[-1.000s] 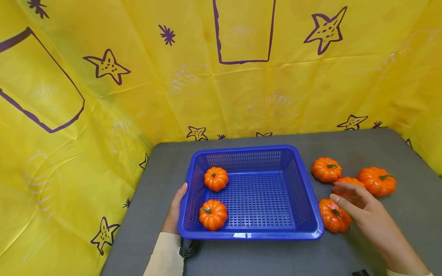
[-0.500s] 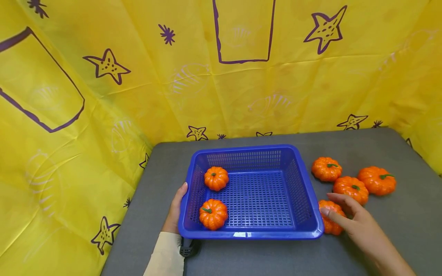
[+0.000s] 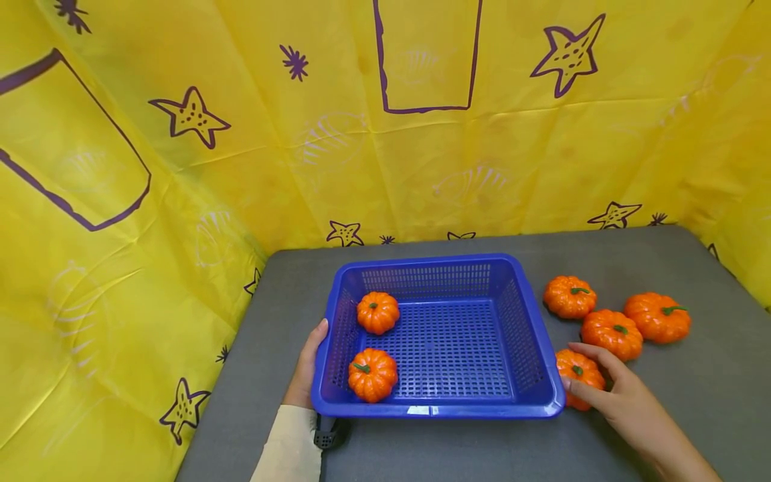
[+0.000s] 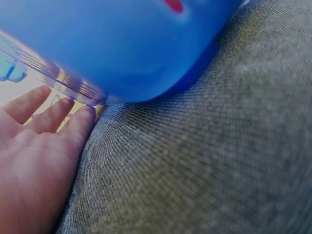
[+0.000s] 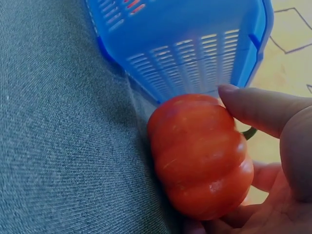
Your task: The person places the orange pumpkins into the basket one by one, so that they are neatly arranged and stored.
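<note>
A blue plastic basket [image 3: 430, 410] stands mid-table, holding two small orange pumpkins, the far one [image 3: 377, 312] and the near one [image 3: 372, 375], along its left side. My left hand [image 3: 306, 365] rests against the basket's left wall; the left wrist view shows its fingers [image 4: 80, 122] extended, with tips right at the wall. Beyond the basket's right front corner, my right hand [image 3: 620, 395] grips another pumpkin [image 5: 195, 156] with a green stem. The thumb lies across its top side and the other fingers go round the far side, partly hidden. This pumpkin sits close beside the basket wall.
Three more pumpkins lie in a cluster right of the basket: a back one [image 3: 569, 296], a middle one [image 3: 612, 333] and a right one [image 3: 657, 317]. Yellow patterned cloth [image 3: 421, 161] walls off the back and sides of the grey table [image 3: 470, 448].
My right hand has moved left and down, off the middle pumpkin, and closed round the front one, which has shifted slightly toward the basket. The left hand and basket stay put.
</note>
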Tool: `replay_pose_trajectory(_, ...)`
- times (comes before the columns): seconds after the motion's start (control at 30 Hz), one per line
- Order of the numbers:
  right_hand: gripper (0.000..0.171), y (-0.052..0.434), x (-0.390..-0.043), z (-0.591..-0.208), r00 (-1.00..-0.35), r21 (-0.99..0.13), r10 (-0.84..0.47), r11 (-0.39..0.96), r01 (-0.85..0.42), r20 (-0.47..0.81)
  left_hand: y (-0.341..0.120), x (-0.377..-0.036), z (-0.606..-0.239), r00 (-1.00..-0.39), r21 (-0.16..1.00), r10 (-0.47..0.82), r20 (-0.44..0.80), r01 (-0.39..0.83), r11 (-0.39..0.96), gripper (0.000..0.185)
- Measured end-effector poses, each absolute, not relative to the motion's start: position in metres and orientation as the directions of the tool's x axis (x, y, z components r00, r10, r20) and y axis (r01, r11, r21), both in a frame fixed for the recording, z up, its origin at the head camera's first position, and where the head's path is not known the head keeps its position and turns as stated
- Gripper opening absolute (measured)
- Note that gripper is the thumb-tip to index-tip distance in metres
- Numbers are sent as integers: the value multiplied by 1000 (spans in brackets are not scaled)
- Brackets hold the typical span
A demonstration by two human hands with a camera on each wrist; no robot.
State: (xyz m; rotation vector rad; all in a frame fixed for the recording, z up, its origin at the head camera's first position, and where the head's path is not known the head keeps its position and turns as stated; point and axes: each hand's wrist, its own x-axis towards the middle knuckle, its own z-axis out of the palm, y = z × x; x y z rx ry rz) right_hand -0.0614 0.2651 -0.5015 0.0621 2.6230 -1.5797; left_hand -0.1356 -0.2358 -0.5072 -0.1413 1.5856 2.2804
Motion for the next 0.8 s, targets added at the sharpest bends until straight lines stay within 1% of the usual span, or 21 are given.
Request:
replay_pose_trajectory(0.13, 61, 266, -61, -502, -995, -878, 1, 470, 93, -105, -235, -136, -507, -932, 889, 233, -279, -342, -306, 77)
replay_pose_trajectory(0.37, 69, 268, -62, -498, -980, -859, 11, 479, 180, -199, -235, -135, -507, -931, 894, 241, -273, -338, -294, 77)
replay_pose_trajectory(0.47, 70, 268, -62, -498, -975, -857, 16, 474, 201, -220, -235, -135, -507, -931, 895, 246, -269, -336, -293, 77)
replay_pose_trajectory(0.8, 66, 269, -61, -498, -986, -884, 19, 440, 159, -168, -235, -135, -507, -928, 883, 240, -286, -352, -309, 78)
